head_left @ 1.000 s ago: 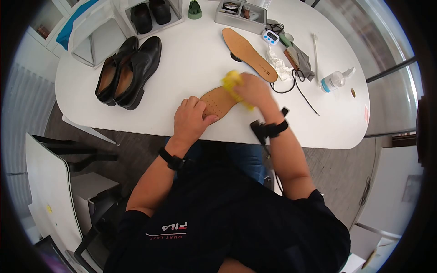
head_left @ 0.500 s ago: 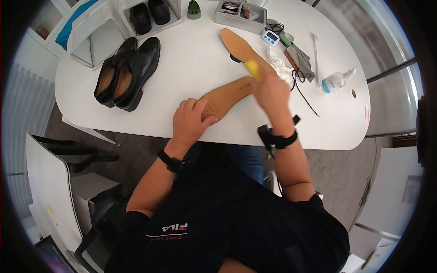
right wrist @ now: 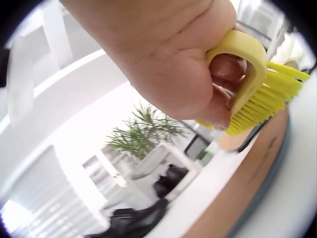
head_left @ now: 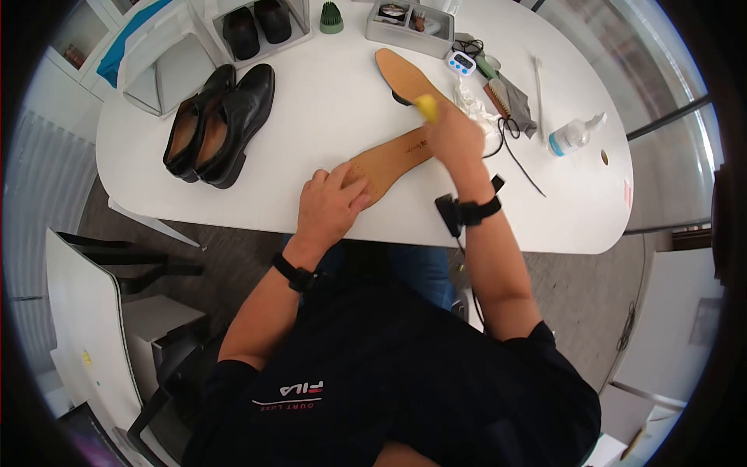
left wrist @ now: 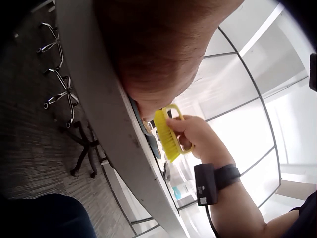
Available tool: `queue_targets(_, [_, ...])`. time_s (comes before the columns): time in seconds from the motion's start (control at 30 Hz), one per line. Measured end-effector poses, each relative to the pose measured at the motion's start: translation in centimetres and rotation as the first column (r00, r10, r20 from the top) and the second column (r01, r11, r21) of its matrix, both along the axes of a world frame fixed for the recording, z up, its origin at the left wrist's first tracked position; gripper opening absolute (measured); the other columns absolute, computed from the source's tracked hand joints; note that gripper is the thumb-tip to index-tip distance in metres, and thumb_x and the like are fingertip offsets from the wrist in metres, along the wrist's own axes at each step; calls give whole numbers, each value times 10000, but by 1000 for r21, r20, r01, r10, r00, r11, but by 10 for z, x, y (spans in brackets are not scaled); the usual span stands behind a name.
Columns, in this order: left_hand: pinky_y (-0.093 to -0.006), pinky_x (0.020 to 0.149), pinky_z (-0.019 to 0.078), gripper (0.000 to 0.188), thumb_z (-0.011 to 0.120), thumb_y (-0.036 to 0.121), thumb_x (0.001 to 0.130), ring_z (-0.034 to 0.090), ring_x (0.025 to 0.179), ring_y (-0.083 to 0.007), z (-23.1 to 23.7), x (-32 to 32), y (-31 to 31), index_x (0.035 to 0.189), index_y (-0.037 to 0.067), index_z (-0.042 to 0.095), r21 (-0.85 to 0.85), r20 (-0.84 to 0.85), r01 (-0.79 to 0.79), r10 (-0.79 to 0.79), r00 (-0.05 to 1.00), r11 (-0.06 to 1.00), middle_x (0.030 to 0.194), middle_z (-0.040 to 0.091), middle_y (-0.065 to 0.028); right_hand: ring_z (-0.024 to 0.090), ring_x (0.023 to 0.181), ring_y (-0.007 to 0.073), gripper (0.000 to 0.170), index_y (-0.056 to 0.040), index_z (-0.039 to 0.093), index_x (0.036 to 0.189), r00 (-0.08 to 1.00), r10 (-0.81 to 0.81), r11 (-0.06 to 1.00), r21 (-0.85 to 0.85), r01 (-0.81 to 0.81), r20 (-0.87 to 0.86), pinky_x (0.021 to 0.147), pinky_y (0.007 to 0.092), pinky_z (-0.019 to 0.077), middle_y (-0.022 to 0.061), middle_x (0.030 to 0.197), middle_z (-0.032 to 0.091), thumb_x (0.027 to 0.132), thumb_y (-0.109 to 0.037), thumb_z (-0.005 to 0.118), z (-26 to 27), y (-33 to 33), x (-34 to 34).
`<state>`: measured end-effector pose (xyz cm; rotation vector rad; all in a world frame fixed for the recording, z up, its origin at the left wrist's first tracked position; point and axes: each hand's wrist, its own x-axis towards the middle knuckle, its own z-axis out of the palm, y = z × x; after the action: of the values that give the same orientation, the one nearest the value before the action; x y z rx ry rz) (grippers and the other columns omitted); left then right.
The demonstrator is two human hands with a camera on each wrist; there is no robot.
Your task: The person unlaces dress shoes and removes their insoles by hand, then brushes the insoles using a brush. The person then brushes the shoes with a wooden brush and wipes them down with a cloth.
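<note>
At frame centre, the left hand [head_left: 331, 204], fingers loosely spread, steadies the insole [head_left: 393, 163], likely light, flexible, best pinned near one end. The right hand [head_left: 457, 142] grips the scrub brush [right wrist: 267, 97] by its handle.

Lit brightly and evenly in the head view, with soft shadows on the white table [head_left: 319, 117] and blur on the right hand [head_left: 457, 144] and yellow brush [head_left: 426, 107]. Bowed and blackened toward the edges in all three views. Washed out at the pale panels [left wrist: 247, 134] and shaded on the left hand [left wrist: 157, 84] in the left wrist view; overexposed around the hazy plant [right wrist: 141, 136] in the right.
</note>
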<state>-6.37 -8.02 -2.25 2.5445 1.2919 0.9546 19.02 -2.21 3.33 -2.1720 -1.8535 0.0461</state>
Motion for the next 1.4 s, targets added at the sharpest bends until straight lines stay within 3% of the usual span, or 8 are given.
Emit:
queue_targets(0.13, [-394, 817, 535, 276, 815, 242, 820, 600, 931, -271, -1, 0, -1, 1083, 158, 814, -31, -30, 9, -9, 1000, 999, 1293, 684, -51, 744, 890, 385, 320, -47, 705, 1070, 923, 337, 899, -228, -374, -186, 749, 499, 592, 203, 905, 750, 881, -305, 695, -2, -22, -54])
queue_targets(0.33, [-397, 814, 536, 277, 817, 243, 817, 599, 927, -272, 1, 0, -2, 1080, 155, 815, -26, 6, 5, -5, 1000, 1000, 1282, 686, -52, 729, 891, 396, 363, -51, 699, 1078, 997, -17, 1000, -13, 18, 70, 753, 493, 584, 213, 940, 744, 892, -362, 723, -5, 7, 20])
queue_targets(0.93, [-393, 824, 538, 277, 814, 256, 826, 603, 932, -273, -3, -2, 0, 1084, 158, 806, -21, -19, -11, 11, 1000, 1000, 1292, 685, -47, 741, 863, 402, 344, -39, 702, 1070, 925, 320, 945, 6, -326, -203, 755, 513, 579, 207, 853, 744, 895, -332, 743, -26, -15, -26])
queue_targets(1.0, [-394, 826, 538, 279, 816, 262, 824, 605, 934, -273, -3, -3, -1, 1084, 161, 806, 5, 10, -9, 9, 1000, 1000, 1295, 685, -46, 727, 879, 441, 385, -30, 702, 1097, 989, -51, 997, -60, 44, -136, 775, 530, 572, 226, 906, 743, 883, -346, 753, -4, -6, 9])
queue_targets(1.13, [-406, 855, 533, 268, 809, 260, 833, 607, 953, -276, -4, 0, -1, 1085, 168, 804, -26, 1, -4, 4, 1000, 1000, 1303, 682, -47, 738, 808, 375, 357, -25, 696, 1093, 984, -8, 999, 41, 16, -180, 736, 477, 577, 180, 910, 759, 905, -323, 752, 11, -21, 5])
queue_targets(1.23, [-447, 927, 509, 226, 776, 227, 850, 600, 1021, -284, 1, -7, 8, 1067, 167, 795, -67, -54, 64, -67, 996, 996, 1299, 673, -46, 560, 547, 86, 250, -20, 662, 1044, 199, -22, 999, -28, -28, -980, 499, 238, 437, 45, 815, 695, 1014, -267, 691, 6, -42, 5])
queue_targets(1.33, [-486, 1000, 471, 191, 720, 154, 862, 591, 1138, -304, 2, -20, 40, 1044, 151, 779, 30, -190, 138, -130, 973, 990, 1296, 662, -63, 412, 412, 58, 288, -3, 636, 1187, -329, -18, 999, -1, -52, -944, 387, 207, 337, 65, 856, 696, 1055, -259, 624, -30, -54, 42])
queue_targets(1.4, [-501, 1038, 450, 194, 692, 113, 863, 586, 1205, -320, 7, -18, 61, 1038, 138, 771, 142, -278, 166, -121, 953, 976, 1302, 661, -82, 413, 413, 45, 306, 5, 612, 1214, -397, 7, 1000, 17, -21, -918, 376, 186, 336, 70, 859, 700, 1067, -262, 604, -35, -66, 56])
